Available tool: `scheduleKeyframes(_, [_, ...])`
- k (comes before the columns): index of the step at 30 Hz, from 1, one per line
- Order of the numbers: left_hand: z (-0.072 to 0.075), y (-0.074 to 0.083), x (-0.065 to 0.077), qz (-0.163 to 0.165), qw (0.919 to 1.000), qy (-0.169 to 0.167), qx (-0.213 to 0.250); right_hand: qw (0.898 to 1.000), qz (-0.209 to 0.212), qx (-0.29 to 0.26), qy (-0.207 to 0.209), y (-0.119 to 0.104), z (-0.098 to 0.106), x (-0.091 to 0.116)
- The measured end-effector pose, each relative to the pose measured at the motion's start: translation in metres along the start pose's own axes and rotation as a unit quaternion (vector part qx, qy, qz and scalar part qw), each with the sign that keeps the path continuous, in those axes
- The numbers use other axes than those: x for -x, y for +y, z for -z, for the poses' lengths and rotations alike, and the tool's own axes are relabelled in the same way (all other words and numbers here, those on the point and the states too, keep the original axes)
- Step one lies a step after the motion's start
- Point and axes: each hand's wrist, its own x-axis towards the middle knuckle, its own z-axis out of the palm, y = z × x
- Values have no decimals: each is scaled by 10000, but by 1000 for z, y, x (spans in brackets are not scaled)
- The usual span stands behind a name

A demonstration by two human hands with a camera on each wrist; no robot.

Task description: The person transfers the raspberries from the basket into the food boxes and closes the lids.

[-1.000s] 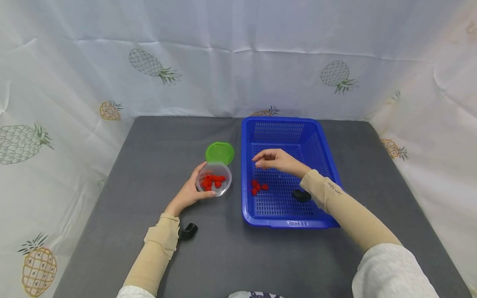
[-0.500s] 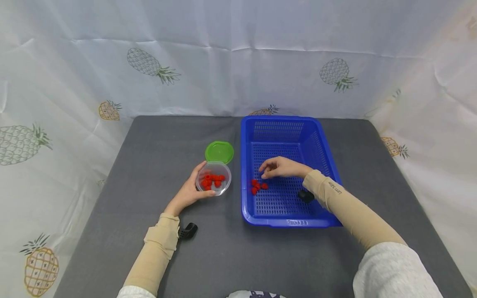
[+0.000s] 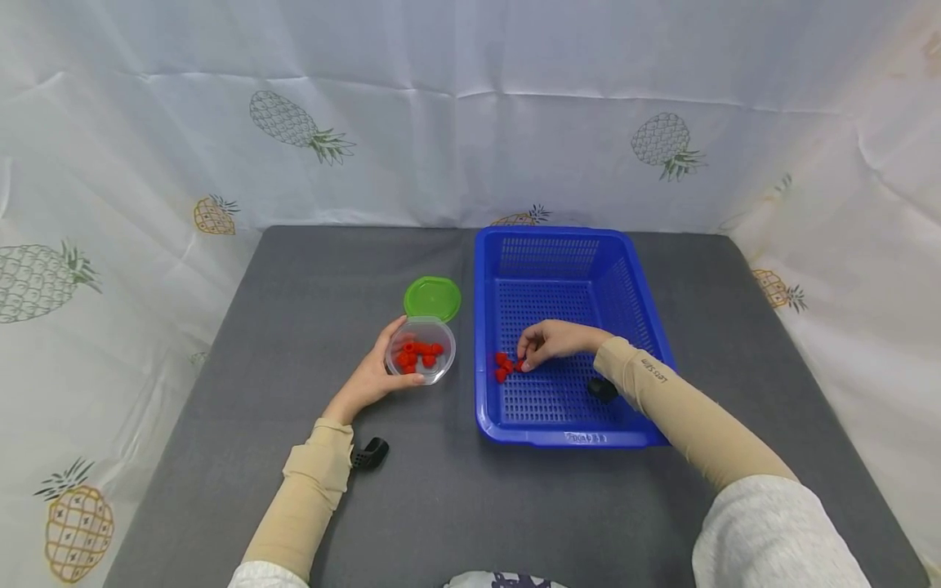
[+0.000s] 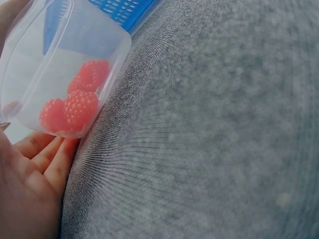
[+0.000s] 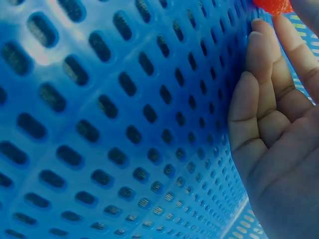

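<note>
My left hand (image 3: 373, 371) grips a clear round plastic tub (image 3: 442, 373) on the table, thumb on the near side and fingers round the far side. Several red raspberries (image 4: 80, 110) lie in the tub, seen through its wall in the left wrist view. Inside the blue basket (image 3: 488, 416), my right hand (image 3: 560, 339) pinches a raspberry (image 5: 274, 5) between thumb and index finger, low over the perforated floor. Right beside those fingertips, 3 more raspberries (image 3: 502, 375) lie near the basket's left wall.
A green round lid (image 3: 432, 299) lies just behind the tub. Black wrist devices (image 3: 370, 454) show at both wrists. The grey table (image 3: 441, 506) extends in front of the tub and basket; a pineapple-print curtain (image 3: 441, 163) hangs behind.
My right hand has come down and toward me inside the basket, from above its floor to the rightmost raspberry, and its fingers have closed on it. The left hand and tub stay put.
</note>
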Motion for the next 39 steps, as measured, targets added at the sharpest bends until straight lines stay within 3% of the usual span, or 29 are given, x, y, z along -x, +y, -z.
scheduleKeyframes(19, [-1, 0, -1, -29, 10000, 5, -23, 9976, 291, 602, 171, 4, -7, -6])
scheduleKeyframes(22, [-1, 0, -1, -31, 10000, 4, -37, 9983, 325, 451, 186, 3, -7, -5])
scheduleKeyframes(29, [-1, -33, -11, -153, 9998, 97, -23, 9989, 368, -49, 285, -5, -3, -2])
scheduleKeyframes(39, [-1, -33, -12, -153, 9998, 101, -68, 9905, 831, -792, 760, -19, 6, 8])
